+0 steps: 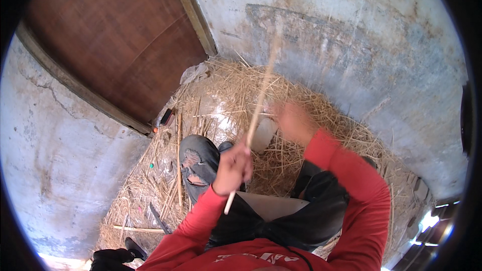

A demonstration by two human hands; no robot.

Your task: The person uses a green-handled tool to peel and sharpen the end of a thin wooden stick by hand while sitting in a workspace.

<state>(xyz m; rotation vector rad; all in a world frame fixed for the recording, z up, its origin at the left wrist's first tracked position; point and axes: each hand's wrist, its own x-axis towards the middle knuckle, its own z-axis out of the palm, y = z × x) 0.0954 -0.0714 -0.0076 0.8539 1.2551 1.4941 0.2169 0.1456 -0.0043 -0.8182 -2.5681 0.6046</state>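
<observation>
My left hand (233,169) is closed around the lower part of a long, thin, pale stick (259,103). The stick slants up and away from my lap toward the far wall, its far end smeared by motion. To the right of the stick is my right hand (296,122), so blurred that its fingers do not show clearly. A pale rounded object (264,134), whose kind I cannot make out, lies between the two hands, beyond my knees. Below it, a light flat surface (273,206) shows between my legs.
Loose straw (291,93) covers much of the floor. A reddish-brown door panel (110,35) stands at the far left, between stained plaster walls (351,45). Left of my legs lie a long dark blade-like strip (159,218), another stick (179,160) and a small dark object (166,117).
</observation>
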